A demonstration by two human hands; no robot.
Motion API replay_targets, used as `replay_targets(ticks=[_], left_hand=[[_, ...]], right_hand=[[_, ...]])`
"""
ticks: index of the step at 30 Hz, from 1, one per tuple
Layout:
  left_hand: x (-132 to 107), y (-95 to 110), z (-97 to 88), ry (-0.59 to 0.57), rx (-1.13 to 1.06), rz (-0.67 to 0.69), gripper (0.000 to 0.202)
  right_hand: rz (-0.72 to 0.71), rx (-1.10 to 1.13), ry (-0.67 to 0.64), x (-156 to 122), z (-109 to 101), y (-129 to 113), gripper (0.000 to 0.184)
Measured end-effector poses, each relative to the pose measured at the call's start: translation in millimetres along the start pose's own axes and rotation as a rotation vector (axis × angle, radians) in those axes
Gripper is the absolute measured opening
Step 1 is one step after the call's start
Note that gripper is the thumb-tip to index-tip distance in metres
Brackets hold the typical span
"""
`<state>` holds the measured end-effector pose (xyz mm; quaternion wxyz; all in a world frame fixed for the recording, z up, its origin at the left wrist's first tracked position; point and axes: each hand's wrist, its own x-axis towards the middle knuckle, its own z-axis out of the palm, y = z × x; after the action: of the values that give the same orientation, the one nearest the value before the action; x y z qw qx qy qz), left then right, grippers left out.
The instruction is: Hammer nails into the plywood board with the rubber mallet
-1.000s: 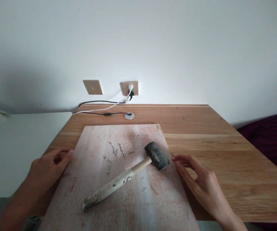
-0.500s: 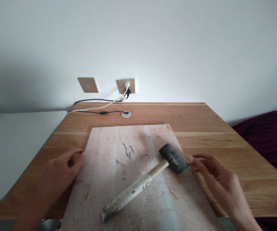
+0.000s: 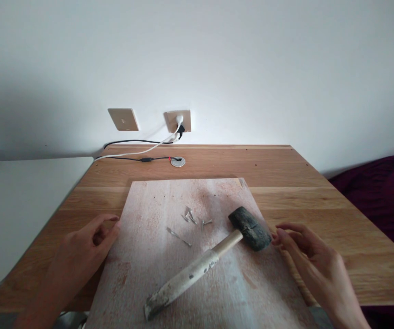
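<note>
A flat wooden board (image 3: pixel 142 269) with a worn, whitish-pink face lies on the desk. My left hand (image 3: pixel 85 246) is closed at the board's left edge, thumb and fingertips gripping it. On the opposite side, my right hand (image 3: pixel 315 267) is closed at the right edge, close to the mallet head; its fingertips are partly hidden. Across the board lies a mallet with a black head (image 3: pixel 250 228) and a worn pale wooden handle (image 3: pixel 193 274). Several small silver nails or screws (image 3: pixel 192 217) are scattered left of the head. A row of small holes crosses the board's far end.
The wooden desk (image 3: pixel 286 201) stands against a white wall. Behind the board are a round cable grommet (image 3: pixel 178 161) and black and white cables running to a wall socket (image 3: pixel 183 121). A white surface (image 3: pixel 29 205) adjoins on the left; purple fabric (image 3: pixel 382 196) lies at the right.
The board and mallet have moved slightly right with my hands. The small silver pieces have slid and bunched differently, with two now nearly in a line.
</note>
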<state>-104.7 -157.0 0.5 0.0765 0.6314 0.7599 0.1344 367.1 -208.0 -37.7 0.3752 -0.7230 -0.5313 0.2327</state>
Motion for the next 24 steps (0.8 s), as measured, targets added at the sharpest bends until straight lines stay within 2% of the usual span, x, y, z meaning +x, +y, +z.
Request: replay_targets(ticks=[5,9,18,24], left_hand=[[-3,8,-7.6,-0.131,-0.028,-0.076,0.056],[-5,11,-8.4,-0.147,-0.017,-0.079,0.058],[-8,9,-3.1,-0.124,0.005,-0.015,0.049],[-12,7,-3.1,-0.168,0.054,-0.011,0.052]], right_hand=[[0.005,-0.031,0.019,-2,1,-7,0.043],[0.006,-0.046,0.043,-5,3,-16,0.043],[-0.029,-0.09,0.072,-9,-1,-20,0.04],[-0.05,-0.086,0.113,-15,1,-22,0.045]])
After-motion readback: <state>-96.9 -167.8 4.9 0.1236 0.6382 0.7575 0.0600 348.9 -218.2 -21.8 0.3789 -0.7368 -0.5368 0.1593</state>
